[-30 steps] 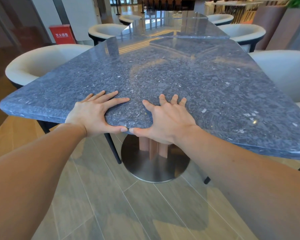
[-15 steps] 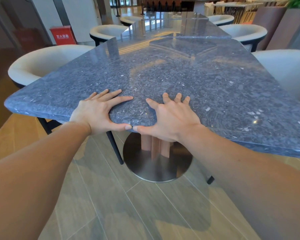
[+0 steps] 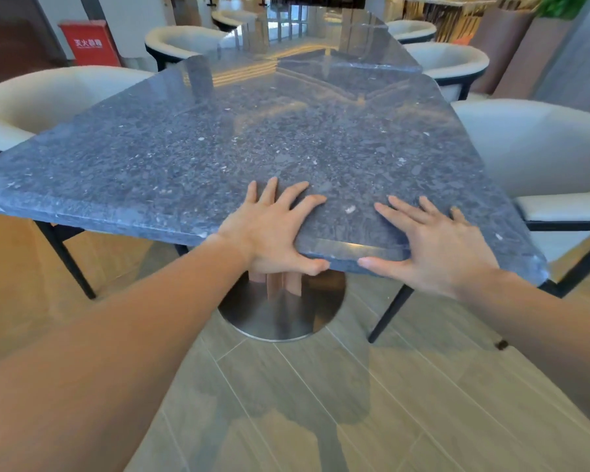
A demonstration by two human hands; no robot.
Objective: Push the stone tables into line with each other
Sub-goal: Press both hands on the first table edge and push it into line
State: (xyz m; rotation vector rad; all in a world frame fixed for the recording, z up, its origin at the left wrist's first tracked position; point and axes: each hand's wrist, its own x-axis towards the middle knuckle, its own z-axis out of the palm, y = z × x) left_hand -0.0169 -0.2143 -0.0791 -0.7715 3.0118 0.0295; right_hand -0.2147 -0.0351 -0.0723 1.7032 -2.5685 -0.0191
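Observation:
A square blue-grey stone table point(image 3: 252, 137) on a round steel base point(image 3: 280, 311) stands right in front of me, turned so one corner points at me. My left hand point(image 3: 273, 229) and my right hand point(image 3: 436, 247) both grip its near edge, fingers flat on top and thumbs under the rim, a short gap between them. Behind it a second stone table point(image 3: 320, 39) stretches away. Its near edge meets the first table's far side, and the two tops sit at an angle to each other.
White armchairs ring the tables: one at the left point(image 3: 48, 97), one at the right point(image 3: 538, 144), more further back point(image 3: 453, 61). A red box point(image 3: 89, 42) stands at the back left. Grey floor tiles point(image 3: 286, 403) lie under me.
The near table has swung round, its left corner moving left and nearer. My hands have slid right along the edge and now sit further apart.

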